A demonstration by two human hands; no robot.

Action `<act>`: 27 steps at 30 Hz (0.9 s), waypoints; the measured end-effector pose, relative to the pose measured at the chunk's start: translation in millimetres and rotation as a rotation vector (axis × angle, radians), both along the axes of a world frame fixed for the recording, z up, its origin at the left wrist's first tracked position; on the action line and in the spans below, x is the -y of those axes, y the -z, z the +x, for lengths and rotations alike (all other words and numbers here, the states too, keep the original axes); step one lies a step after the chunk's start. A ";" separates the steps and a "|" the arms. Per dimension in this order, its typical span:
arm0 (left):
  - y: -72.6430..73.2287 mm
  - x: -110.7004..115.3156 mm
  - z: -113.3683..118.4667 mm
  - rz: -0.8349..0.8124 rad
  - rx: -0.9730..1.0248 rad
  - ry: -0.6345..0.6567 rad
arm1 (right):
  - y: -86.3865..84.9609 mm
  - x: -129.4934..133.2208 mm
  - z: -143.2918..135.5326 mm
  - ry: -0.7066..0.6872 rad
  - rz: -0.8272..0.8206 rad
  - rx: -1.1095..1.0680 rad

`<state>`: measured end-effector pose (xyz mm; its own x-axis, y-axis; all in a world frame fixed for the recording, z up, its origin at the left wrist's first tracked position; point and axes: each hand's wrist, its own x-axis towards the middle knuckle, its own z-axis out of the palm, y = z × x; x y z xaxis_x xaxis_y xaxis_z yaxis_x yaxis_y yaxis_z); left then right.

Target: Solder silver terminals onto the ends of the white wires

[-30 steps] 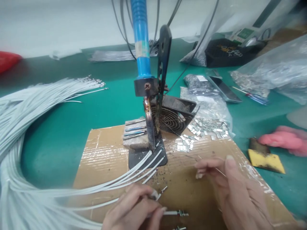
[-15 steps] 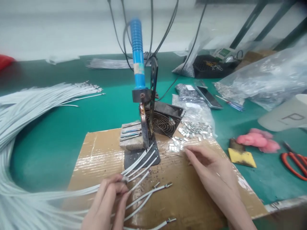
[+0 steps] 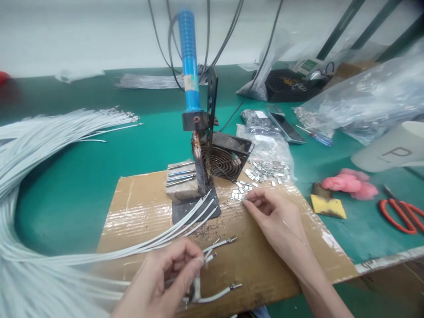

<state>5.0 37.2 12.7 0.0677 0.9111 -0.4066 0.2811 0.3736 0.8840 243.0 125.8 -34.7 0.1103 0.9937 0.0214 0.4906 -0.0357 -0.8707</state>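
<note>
My left hand (image 3: 168,276) is closed, thumb and forefinger pinching a white wire (image 3: 210,258) close to its end. Other white wires (image 3: 185,225) lie above it, bare tips resting on the black base of the soldering iron stand. Two wires with metal terminals on their ends (image 3: 228,241) lie beside the fingers. My right hand (image 3: 276,216) rests low over the cardboard, its thumb and forefinger pinched on a small metal connector at the edge of a loose pile (image 3: 243,187). A blue-handled soldering iron (image 3: 190,66) hangs tip down in its stand.
A block (image 3: 180,187) carrying metal rods and a black fan (image 3: 227,157) stand behind the cardboard (image 3: 132,212). A thick wire bundle (image 3: 49,141) curves along the left. To the right lie a yellow sponge (image 3: 327,206), red-handled scissors (image 3: 397,216), a phone (image 3: 286,128) and a white cup (image 3: 391,148).
My left hand has let the upper wires go and moved right and down onto another wire. My right hand has shifted left to the metal connectors. The view has tilted slightly.
</note>
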 end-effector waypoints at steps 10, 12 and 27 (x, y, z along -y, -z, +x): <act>5.6 -8.9 -0.6 -0.113 0.206 -0.058 | -4.8 21.4 -9.0 0.106 0.018 -0.301; 2.9 -10.6 -0.1 -0.134 0.234 -0.065 | -10.1 30.1 -16.6 0.070 -0.015 -0.315; 2.6 -10.0 -1.9 -0.075 0.275 -0.167 | -39.0 59.2 -67.2 -0.179 -0.145 -0.515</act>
<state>3.2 47.2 10.1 0.0361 0.8870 -0.4604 -0.0352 0.4616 0.8864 175.7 66.6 4.3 -0.1008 0.9865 -0.1291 0.0126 -0.1285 -0.9916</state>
